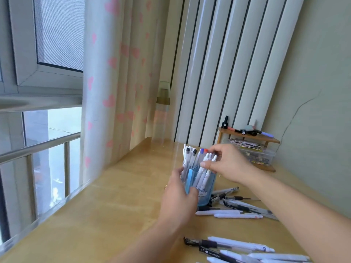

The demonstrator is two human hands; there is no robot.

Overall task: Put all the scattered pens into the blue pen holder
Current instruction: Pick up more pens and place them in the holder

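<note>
While holder (201, 188) is gripped by left hand (178, 194) & pens (206, 164) pinched by right hand (226, 164), holder could be tipped near desk (114, 205) edge.

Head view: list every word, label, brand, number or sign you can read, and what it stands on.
None can be read.
Pen holder: a pale cartoon print on its wall, no legible words.
Black pens near the bottom edge: white marks on the barrels, too blurred to read.
White pens beside the holder: a small mark at one end, too small to read.
Small bottle on the corner shelf: any label too small to read.
</note>
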